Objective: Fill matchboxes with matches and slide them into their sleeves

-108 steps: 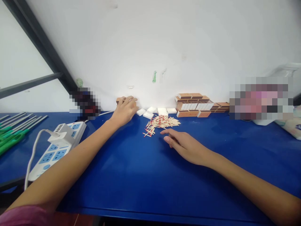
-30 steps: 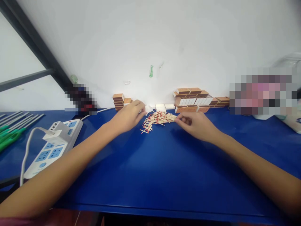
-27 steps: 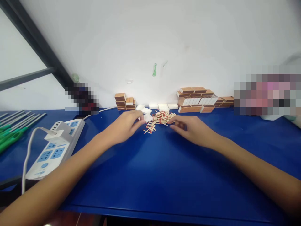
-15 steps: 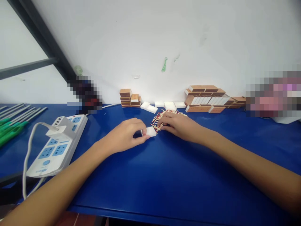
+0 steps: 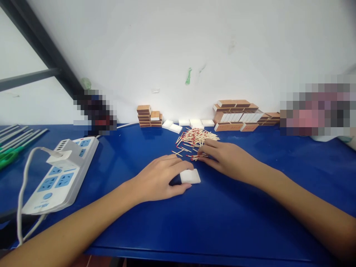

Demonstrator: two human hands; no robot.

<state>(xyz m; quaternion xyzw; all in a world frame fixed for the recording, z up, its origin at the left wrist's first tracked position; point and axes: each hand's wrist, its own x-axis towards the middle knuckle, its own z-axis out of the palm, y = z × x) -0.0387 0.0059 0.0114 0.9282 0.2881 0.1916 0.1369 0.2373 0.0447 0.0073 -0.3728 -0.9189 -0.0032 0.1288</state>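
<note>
My left hand (image 5: 167,176) grips a small white matchbox tray (image 5: 190,176) by its long sides, thumb on the near side and fingers on the far side. The tray rests on the blue table. My right hand (image 5: 222,157) pinches a few red-tipped matches (image 5: 197,157) between thumb and fingers, low over the table and a little beyond the tray. Just behind it lies a loose heap of matches (image 5: 196,137), with a few strays (image 5: 178,152) on the heap's near left side.
Several white trays (image 5: 172,127) lie by the wall. Stacked brown matchboxes (image 5: 144,116) stand behind on the left, with a larger stack (image 5: 236,116) on the right. A white power strip (image 5: 63,178) with a cable and green-handled tools (image 5: 8,158) are at left.
My left hand has brought the white tray nearer and to the right, away from the heap. My right hand has drawn back from the heap with matches in its fingers. The view has shifted slightly.
</note>
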